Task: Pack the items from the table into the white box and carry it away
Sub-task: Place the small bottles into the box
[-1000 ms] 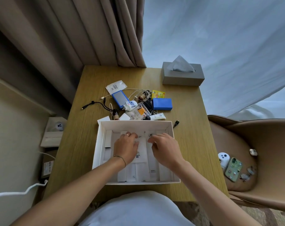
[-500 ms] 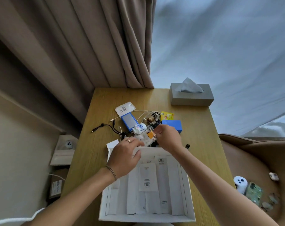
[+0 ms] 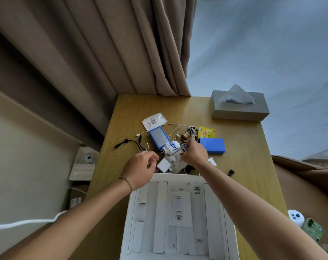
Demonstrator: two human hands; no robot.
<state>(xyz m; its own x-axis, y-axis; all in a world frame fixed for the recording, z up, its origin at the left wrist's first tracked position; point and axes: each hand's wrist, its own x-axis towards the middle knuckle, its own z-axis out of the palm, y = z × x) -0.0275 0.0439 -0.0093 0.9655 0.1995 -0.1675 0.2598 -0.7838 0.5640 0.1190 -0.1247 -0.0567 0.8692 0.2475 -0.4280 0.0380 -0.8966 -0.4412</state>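
Observation:
The white box (image 3: 176,176) lies open at the table's near edge, holding only flat white card inserts and paper sheets. Just beyond its far rim is a pile: a white sachet (image 3: 154,121), a blue-edged device (image 3: 158,136), a small white bottle with blue print (image 3: 171,147), a white charger block (image 3: 163,164), a yellow packet (image 3: 206,132), a blue box (image 3: 212,146), white cables (image 3: 180,128) and a black cable (image 3: 129,143). My left hand (image 3: 140,168) is curled beside the charger block; what it pinches is hidden. My right hand (image 3: 194,155) pinches a striped packet (image 3: 184,148) in the pile.
A grey tissue box (image 3: 240,109) stands at the table's far right corner. A small black plug (image 3: 231,172) lies right of my right arm. A brown chair on the right holds a white controller (image 3: 295,217) and a green phone (image 3: 313,228). Curtains hang behind; cartons sit on the floor at left.
Both hands left the inside of the box and reached forward into the pile. The view tilted up, so the box now sits lower in frame.

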